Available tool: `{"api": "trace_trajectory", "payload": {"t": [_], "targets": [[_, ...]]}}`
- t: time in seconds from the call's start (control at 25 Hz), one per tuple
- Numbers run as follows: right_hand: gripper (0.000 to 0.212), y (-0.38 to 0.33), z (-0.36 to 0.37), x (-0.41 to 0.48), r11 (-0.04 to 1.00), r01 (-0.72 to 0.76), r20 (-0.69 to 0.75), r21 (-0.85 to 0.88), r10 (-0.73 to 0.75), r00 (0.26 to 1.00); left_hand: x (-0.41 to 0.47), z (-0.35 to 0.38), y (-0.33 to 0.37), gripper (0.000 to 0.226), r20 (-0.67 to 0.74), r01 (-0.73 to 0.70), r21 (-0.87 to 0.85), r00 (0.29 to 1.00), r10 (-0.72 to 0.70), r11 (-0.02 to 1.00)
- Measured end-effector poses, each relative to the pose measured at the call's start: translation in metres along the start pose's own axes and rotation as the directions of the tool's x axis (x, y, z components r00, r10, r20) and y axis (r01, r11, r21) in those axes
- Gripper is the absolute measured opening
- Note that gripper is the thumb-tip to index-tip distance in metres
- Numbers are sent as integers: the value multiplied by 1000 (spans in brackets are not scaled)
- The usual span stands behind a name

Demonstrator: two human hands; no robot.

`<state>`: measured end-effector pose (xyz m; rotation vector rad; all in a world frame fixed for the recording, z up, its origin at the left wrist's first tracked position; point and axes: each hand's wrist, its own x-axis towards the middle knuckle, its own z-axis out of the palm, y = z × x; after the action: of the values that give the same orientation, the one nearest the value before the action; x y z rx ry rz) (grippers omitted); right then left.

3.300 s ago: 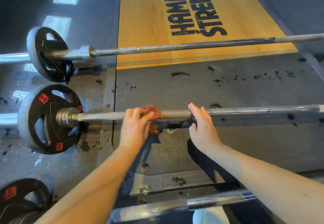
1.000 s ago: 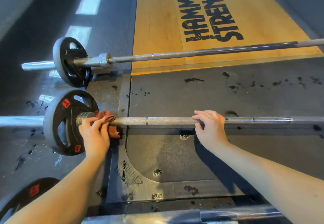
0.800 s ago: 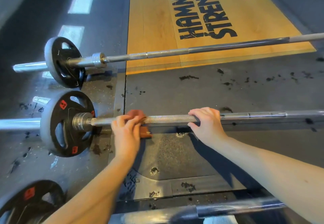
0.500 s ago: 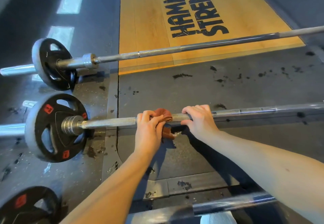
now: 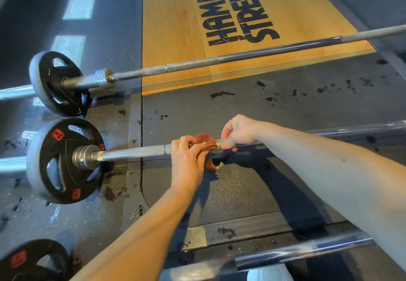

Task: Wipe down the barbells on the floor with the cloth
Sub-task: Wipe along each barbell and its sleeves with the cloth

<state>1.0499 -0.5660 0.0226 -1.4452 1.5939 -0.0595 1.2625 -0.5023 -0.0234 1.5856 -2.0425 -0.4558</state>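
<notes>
The left hand point(image 5: 189, 159) has its fingers point(image 5: 183, 143) curled over the middle barbell point(image 5: 131, 153), clamping the reddish-brown cloth point(image 5: 205, 142) round the shaft, with a loose end hanging below them. Just beside the cloth, the right hand point(image 5: 238, 130) wraps its fingers round the same bar. The far barbell point(image 5: 197, 63) lies on the floor point(image 5: 285, 109) beyond the fingers, and the near barbell point(image 5: 307, 250) lies behind the wrists.

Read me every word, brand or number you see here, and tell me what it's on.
"HAMMER" on the wooden platform, in black.
"STRENG", beside it, runs off the frame's edge.
Red labels on the middle weight plate: too blurred to read.
Embossed mark on the metal floor strip: unreadable.
</notes>
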Motion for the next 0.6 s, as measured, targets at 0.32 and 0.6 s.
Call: {"api": "trace_trajectory", "payload": {"t": [0.32,0.6], "targets": [[39,14,17,-15,990,109,-51,-92,-114,992,-8,-20,-47,32,79,-186,158,981,175,970],[49,12,23,-37,983,184,-246,-18,-182,952,-18,-106,-128,21,-151,257,254,963,-225,932]]}}
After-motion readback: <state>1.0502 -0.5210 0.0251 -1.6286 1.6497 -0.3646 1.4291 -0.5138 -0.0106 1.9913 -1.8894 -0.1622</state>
